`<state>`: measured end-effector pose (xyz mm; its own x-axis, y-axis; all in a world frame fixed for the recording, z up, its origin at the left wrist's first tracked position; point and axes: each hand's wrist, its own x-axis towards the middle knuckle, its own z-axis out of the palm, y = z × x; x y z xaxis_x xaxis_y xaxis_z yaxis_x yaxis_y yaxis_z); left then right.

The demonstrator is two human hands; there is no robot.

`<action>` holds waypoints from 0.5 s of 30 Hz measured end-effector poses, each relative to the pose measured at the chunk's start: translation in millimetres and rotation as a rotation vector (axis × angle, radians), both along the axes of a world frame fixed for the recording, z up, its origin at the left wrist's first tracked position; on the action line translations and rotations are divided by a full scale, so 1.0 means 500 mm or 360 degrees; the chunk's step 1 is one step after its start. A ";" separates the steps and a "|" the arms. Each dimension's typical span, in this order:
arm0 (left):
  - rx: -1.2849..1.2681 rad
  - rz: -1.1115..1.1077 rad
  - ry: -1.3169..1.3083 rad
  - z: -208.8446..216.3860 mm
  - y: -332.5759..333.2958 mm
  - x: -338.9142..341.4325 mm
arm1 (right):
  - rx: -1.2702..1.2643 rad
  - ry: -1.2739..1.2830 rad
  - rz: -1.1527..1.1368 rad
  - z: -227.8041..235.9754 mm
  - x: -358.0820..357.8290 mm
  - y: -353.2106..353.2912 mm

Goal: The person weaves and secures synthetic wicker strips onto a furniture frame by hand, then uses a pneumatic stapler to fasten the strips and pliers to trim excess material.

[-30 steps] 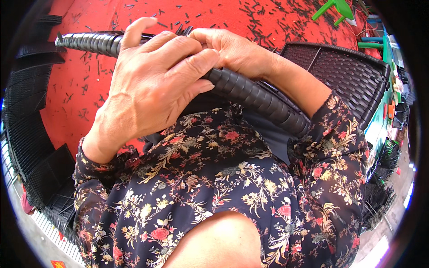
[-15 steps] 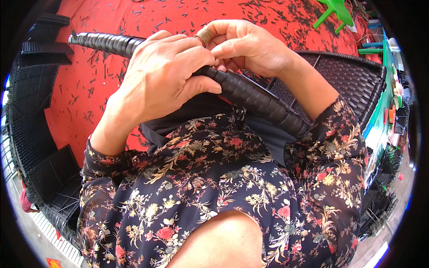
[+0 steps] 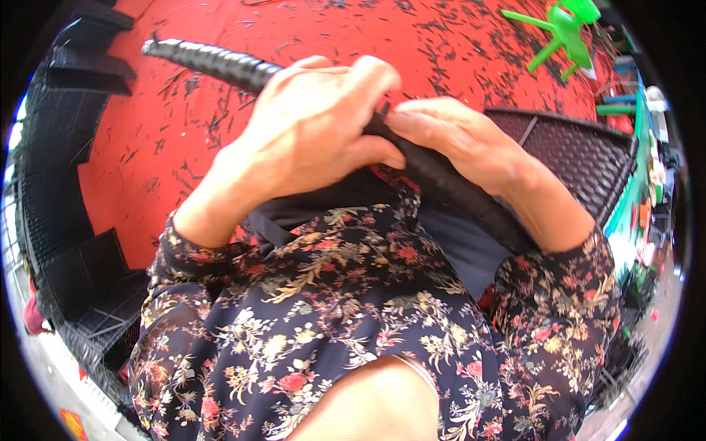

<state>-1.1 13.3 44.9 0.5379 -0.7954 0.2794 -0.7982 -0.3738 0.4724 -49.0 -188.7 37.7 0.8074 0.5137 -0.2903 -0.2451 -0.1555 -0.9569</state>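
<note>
A long curved rail, wrapped in overlapping flat black strips, slants from the upper left down to the right in front of my body. My left hand is closed round its middle, the thumb along the near side and the fingers over the top. Just right of it, my right hand lies over the rail with its fingers pressed together against it; motion blurs them and hides some fingertips. Between the hands, a small black strip end sticks up. Both forearms come in from floral sleeves.
A dark woven panel stands beyond my right forearm. Black woven pieces line the left side. Many short black scraps lie on the red floor covering. A bright green plastic stool is at the upper right.
My right hand has moved right and down, from pinching beside the left hand to lying over the rail. The left hand and rail have shifted slightly right in view.
</note>
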 end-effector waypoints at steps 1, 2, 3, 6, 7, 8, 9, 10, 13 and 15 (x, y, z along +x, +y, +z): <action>-0.0011 0.0003 0.0019 -0.002 0.001 -0.002 | -0.0029 -0.0073 0.0013 0.002 -0.001 0.001; -0.0030 -0.0010 0.0007 -0.002 0.000 -0.004 | -0.0061 -0.0142 0.0024 0.005 -0.003 0.002; -0.0030 -0.0007 0.0031 0.001 0.001 -0.005 | -0.0148 -0.0161 -0.0005 0.006 -0.006 0.006; -0.0073 -0.0018 0.0076 -0.001 -0.004 -0.006 | -0.0268 -0.0185 -0.0026 0.010 -0.012 0.001; -0.0047 -0.0006 0.0096 0.000 -0.005 -0.008 | -0.0307 -0.0235 -0.0034 0.012 -0.014 0.002; -0.0021 0.0004 0.0118 0.001 -0.007 -0.008 | -0.0323 -0.0240 -0.0041 0.012 -0.016 0.003; -0.0036 0.0003 0.0116 -0.003 -0.007 -0.009 | -0.0339 -0.0245 -0.0049 0.011 -0.018 0.003; -0.0056 0.0004 0.0102 -0.005 -0.009 -0.010 | -0.0354 -0.0247 -0.0061 0.010 -0.018 0.002; -0.0088 0.0003 0.0064 -0.007 -0.016 -0.011 | -0.0382 -0.0296 -0.0066 0.006 -0.020 -0.003; -0.0070 -0.0003 0.0040 -0.004 -0.019 -0.007 | -0.0493 -0.0463 -0.0016 0.012 -0.011 -0.004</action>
